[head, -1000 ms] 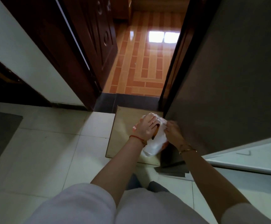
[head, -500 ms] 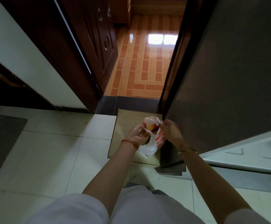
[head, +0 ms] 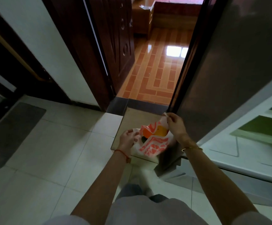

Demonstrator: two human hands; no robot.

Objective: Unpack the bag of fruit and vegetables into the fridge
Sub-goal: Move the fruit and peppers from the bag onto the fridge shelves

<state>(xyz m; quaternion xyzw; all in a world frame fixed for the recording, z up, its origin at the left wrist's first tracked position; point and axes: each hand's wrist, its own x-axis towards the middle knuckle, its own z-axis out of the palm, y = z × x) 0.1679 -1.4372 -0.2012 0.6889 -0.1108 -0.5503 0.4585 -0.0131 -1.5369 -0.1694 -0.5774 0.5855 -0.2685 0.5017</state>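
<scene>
i'm bent over the bag (head: 153,146), a thin white plastic one with orange-red print, which sits on a flat brownish board (head: 132,117) on the pale tiled floor (head: 59,151), just beside the lower corner of the fridge (head: 229,78). my right hand (head: 175,125) pinches one handle of the bag between thumb and fingertips and holds it up at the far side, by the fridge's edge. my left hand (head: 128,138) has its fingers curled round the bag's near-left edge, drawn out to the left, so the mouth gapes wide between my two hands. inside i can see an orange fruit (head: 145,133), something yellow (head: 160,132) next to it, and a dark green thing (head: 143,139) tucked just below them (too little of it shows to name it). a red cord (head: 123,153) rings my left wrist and a gold bangle (head: 191,147) my right. the fridge door (head: 253,148) stands open to my right, its white inner shelves facing up. a grey mat (head: 13,132) lies well apart on the left.
</scene>
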